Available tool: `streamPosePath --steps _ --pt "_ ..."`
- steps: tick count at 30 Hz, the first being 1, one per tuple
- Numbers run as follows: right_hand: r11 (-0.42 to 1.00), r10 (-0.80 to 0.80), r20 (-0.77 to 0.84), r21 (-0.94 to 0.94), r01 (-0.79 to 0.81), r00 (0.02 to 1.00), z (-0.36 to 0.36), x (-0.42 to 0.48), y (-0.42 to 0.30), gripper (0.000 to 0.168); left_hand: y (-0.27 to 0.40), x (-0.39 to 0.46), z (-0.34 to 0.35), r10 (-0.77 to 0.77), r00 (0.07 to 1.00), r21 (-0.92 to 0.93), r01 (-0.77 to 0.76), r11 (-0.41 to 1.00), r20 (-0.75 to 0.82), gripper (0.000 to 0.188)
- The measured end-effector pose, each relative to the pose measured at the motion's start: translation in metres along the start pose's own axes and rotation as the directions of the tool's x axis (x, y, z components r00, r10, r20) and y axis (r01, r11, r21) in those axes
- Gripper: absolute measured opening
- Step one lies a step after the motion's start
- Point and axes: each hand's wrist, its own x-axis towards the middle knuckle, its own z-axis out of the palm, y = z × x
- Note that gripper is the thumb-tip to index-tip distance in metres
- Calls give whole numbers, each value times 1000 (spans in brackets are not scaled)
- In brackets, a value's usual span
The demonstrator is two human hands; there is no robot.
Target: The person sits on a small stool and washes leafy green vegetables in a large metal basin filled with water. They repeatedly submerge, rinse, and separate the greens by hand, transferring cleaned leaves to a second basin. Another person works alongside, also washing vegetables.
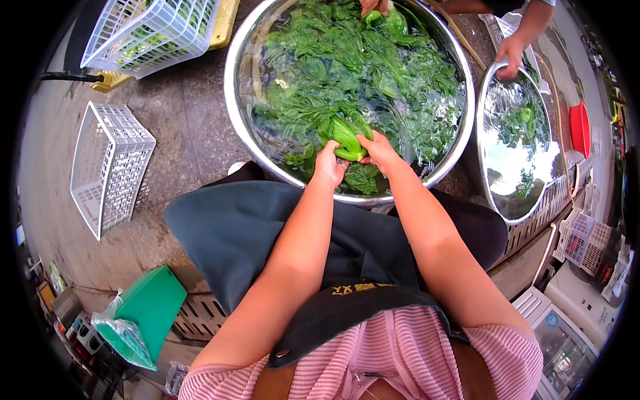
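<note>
A large round metal basin (230,95) full of water and leafy greens (320,55) stands before me. Near its close rim, my left hand (331,164) and my right hand (379,152) hold one head of leafy mustard-like greens (346,137) between them, its pale green base toward me and its leaves trailing into the water. My left fingers are at the left of the base, my right fingers at its right side. More leaves float just below my hands.
A second metal basin (483,145) with water and some leaves stands at right, another person's hand (510,56) on its rim. That person's other hand (375,6) touches greens at the far rim. White plastic crates (125,145), a green bin (155,305) and a red basin (579,130) stand around.
</note>
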Motion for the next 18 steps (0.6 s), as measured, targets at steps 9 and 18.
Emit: streamPosePath --steps 9,18 --pt "710 -345 -184 -693 128 920 21 1 11 35 -12 -2 22 311 940 384 -238 892 -139 76" --pt "858 69 -167 513 27 984 6 23 14 16 -1 0 3 183 983 -103 -179 978 33 42"
